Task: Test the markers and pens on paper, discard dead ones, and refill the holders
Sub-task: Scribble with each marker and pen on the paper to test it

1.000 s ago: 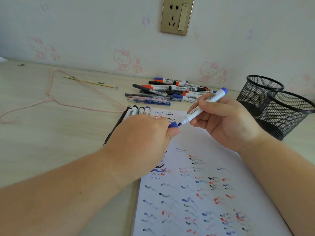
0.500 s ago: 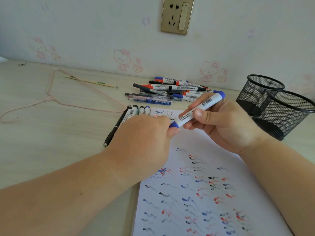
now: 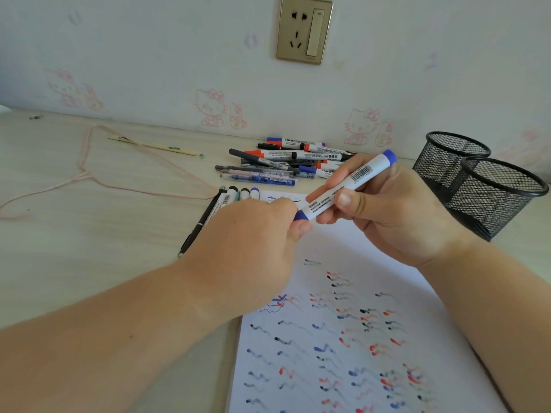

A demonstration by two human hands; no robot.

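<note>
Whiteboard marker (image 3: 346, 186) with blue cap, held above the top of the scribbled paper (image 3: 372, 251): light, stiff, smooth plastic, I judge, best gripped mid-barrel where it won't roll. My right hand (image 3: 396, 213) wraps that barrel, thumb pressed across it, tail end raised toward the mesh holders (image 3: 495, 198). My left hand (image 3: 253, 242), knuckles up, pinches the blue cap (image 3: 299, 216) at the low end. Untested markers (image 3: 286, 165) lie heaped beyond.

pale wall (image 3: 149, 55) with faint pink cat stickers (image 3: 213, 107), gold wall socket (image 3: 304, 29), light wood-grain desk (image 3: 74, 234), soft daylight
</note>
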